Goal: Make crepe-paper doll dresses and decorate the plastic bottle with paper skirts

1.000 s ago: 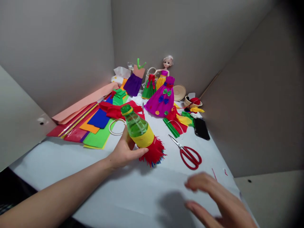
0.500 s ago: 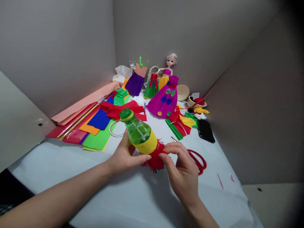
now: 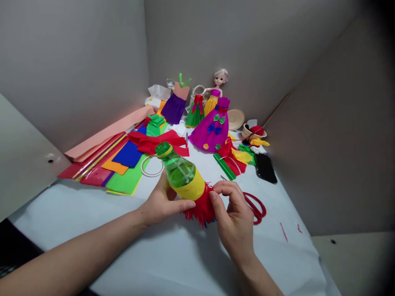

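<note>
A green plastic bottle [image 3: 178, 169] with a yellow paper band and a red fringed paper skirt [image 3: 200, 209] leans over the white table. My left hand [image 3: 162, 199] is wrapped around the bottle's lower half. My right hand [image 3: 233, 216] pinches the right side of the red fringe with thumb and fingers. Red-handled scissors [image 3: 255, 206] lie just behind my right hand.
Coloured paper sheets [image 3: 119, 162] lie at the left, with a tape ring [image 3: 151, 165] beside them. A doll [image 3: 217, 88] and paper dresses [image 3: 211, 129] stand at the back. A black phone [image 3: 265, 167], a small bowl [image 3: 253, 132] and paper scraps lie at the right. Grey walls enclose the table [image 3: 173, 259].
My right hand came up from the lower right edge and closed on the red fringe. The left hand kept its hold on the bottle, which shifted only slightly.
</note>
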A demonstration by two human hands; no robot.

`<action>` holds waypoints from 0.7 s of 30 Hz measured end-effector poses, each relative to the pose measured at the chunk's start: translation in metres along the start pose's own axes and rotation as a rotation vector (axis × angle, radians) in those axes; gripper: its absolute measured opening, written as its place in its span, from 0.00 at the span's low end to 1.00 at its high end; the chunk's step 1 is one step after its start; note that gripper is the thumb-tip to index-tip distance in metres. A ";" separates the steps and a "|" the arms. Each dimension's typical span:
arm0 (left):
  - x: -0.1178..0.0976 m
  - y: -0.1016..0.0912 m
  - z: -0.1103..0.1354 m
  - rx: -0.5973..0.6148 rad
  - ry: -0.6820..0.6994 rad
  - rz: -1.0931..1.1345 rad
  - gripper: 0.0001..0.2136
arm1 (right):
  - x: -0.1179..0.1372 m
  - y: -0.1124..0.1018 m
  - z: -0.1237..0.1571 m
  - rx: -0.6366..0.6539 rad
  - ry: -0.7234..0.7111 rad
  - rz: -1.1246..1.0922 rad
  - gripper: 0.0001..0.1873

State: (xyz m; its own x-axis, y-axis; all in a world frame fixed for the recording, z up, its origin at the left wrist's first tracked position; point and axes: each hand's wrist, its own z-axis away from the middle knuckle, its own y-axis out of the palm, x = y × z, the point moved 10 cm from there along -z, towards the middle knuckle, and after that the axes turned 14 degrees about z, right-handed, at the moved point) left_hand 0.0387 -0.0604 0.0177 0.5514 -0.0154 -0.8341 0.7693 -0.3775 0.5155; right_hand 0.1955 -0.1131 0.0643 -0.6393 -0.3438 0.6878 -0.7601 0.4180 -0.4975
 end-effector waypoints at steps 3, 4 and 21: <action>0.001 0.000 -0.001 0.001 -0.005 -0.003 0.30 | 0.000 -0.001 0.000 -0.004 0.001 0.019 0.03; 0.001 -0.001 -0.001 -0.001 -0.003 -0.002 0.30 | 0.000 -0.001 -0.001 -0.005 -0.001 0.025 0.03; 0.004 -0.001 -0.003 -0.002 -0.031 0.014 0.31 | 0.000 -0.006 -0.004 -0.020 0.005 0.073 0.04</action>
State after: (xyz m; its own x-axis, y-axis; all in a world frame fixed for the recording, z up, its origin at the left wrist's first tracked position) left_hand 0.0412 -0.0573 0.0139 0.5515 -0.0497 -0.8327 0.7624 -0.3749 0.5274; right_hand 0.2004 -0.1126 0.0695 -0.6923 -0.3078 0.6527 -0.7090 0.4584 -0.5358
